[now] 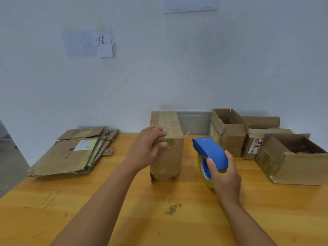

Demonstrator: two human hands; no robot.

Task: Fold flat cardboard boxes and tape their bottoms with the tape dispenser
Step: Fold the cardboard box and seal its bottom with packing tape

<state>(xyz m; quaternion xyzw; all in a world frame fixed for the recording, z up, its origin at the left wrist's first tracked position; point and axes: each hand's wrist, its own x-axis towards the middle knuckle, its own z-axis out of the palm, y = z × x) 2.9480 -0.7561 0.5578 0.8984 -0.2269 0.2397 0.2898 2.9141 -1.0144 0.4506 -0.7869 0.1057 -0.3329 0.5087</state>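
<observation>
A folded cardboard box (168, 157) stands upside down in the middle of the wooden table (124, 210), a strip of clear tape running along its closed top seam. My left hand (148, 147) holds the box's near top edge, fingers lying over the tape and the thumb on the front face. Right of the box, my right hand (224, 174) grips a blue tape dispenser (210, 153) with a yellowish tape roll; its front end points at the box's top right corner without touching it.
A stack of flat cardboard boxes (74, 153) lies at the table's left rear. Several assembled open boxes (229, 134) (292, 160) stand at the right rear and right side. A white wall with paper sheets rises behind the table.
</observation>
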